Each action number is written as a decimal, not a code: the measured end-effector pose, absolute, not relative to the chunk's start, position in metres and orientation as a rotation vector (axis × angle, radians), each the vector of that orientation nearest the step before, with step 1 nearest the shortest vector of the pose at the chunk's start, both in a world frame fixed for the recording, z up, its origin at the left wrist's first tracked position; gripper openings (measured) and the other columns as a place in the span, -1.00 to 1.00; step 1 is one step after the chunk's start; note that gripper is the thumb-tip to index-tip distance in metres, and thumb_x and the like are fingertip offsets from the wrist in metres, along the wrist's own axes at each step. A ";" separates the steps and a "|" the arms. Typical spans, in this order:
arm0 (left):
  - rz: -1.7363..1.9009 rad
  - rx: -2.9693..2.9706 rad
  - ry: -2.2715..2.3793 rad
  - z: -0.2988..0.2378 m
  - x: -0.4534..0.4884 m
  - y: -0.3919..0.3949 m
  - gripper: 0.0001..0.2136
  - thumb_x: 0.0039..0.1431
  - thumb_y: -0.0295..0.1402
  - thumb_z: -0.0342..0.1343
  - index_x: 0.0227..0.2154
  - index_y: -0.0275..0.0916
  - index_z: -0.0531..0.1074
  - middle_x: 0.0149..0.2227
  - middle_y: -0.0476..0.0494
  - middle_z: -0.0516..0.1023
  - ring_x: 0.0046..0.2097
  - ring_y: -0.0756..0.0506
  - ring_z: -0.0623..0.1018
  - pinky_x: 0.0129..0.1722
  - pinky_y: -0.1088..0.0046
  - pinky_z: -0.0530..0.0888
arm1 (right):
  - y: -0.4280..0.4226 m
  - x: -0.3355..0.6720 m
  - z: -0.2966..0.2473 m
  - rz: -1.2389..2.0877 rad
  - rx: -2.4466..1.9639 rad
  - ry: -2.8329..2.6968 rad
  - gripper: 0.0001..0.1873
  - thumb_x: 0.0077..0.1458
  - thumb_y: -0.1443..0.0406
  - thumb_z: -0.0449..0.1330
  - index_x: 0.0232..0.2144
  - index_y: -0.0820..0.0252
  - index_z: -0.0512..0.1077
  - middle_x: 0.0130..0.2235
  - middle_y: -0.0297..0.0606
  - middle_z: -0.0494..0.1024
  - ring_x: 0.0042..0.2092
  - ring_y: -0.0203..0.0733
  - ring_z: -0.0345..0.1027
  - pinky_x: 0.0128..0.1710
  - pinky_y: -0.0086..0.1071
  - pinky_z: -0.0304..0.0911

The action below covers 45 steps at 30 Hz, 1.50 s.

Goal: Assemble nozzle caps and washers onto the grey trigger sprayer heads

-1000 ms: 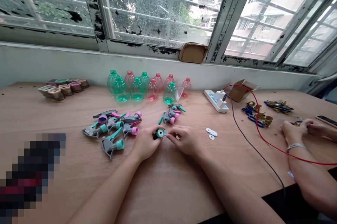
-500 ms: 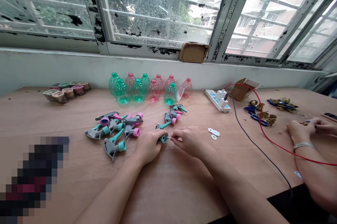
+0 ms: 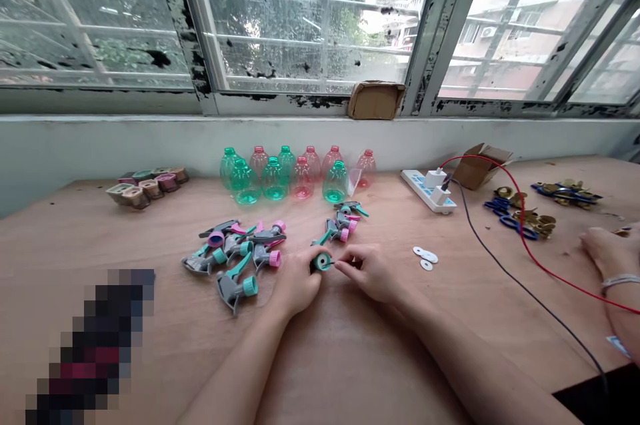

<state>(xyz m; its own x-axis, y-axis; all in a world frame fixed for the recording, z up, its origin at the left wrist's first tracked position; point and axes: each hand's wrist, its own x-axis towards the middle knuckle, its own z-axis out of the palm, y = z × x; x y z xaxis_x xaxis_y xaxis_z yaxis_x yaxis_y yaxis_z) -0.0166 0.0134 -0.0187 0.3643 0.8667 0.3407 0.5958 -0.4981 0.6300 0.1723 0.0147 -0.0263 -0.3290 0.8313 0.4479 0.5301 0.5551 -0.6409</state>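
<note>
My left hand is wrapped round a trigger spray head with a teal collar. The collar's open end faces me, and a white ring shows inside it. In a pinch, my right hand holds a thin stick-like tool, whose tip reaches the collar's rim. Its exact kind is too small to make out. Several white washers lie flat to the right of my right hand. Left of my left hand is a pile of grey spray heads with teal and pink parts. A smaller group of spray heads lies just beyond my hands.
Green bottles and pink bottles stand along the wall. A power strip with red and dark cables sits to the right, beside a cardboard box. Farther right are blue-handled scissors, brass-coloured pieces and another person's hand. Small lidded containers are far left.
The view has turned left, so the scene sits farther right. The white ring inside the collar now faces me more squarely, and the tool tip is at the rim.
</note>
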 end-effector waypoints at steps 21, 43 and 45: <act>0.868 2.240 1.228 -0.013 -0.015 0.014 -0.74 0.04 -0.42 0.13 -0.16 -0.15 0.49 -0.15 -0.07 0.58 -0.10 -0.15 0.52 -0.12 0.41 0.40 | 0.004 0.180 -0.006 -0.298 -1.252 -2.296 -0.74 0.23 0.25 0.09 -0.40 0.06 0.57 -0.36 -0.29 0.59 -0.36 -0.25 0.39 -0.44 -0.38 -0.05; 0.787 2.298 1.116 -0.016 -0.019 0.017 -0.70 0.05 -0.44 0.08 -0.12 -0.14 0.49 -0.14 -0.09 0.58 -0.10 -0.15 0.51 -0.11 0.39 0.40 | 0.023 0.194 -0.022 0.459 -1.037 -2.192 -0.88 0.09 0.27 0.24 -0.41 0.14 0.59 -0.47 -0.36 0.61 -0.47 -0.33 0.39 -0.42 -0.50 0.20; 0.793 2.279 1.120 -0.016 -0.020 0.018 -0.71 0.05 -0.43 0.07 -0.13 -0.15 0.49 -0.15 -0.08 0.58 -0.12 -0.14 0.51 -0.12 0.40 0.40 | 0.024 0.193 -0.025 0.506 -1.017 -2.166 -0.87 0.10 0.26 0.24 -0.40 0.15 0.59 -0.45 -0.35 0.61 -0.47 -0.33 0.40 -0.42 -0.51 0.22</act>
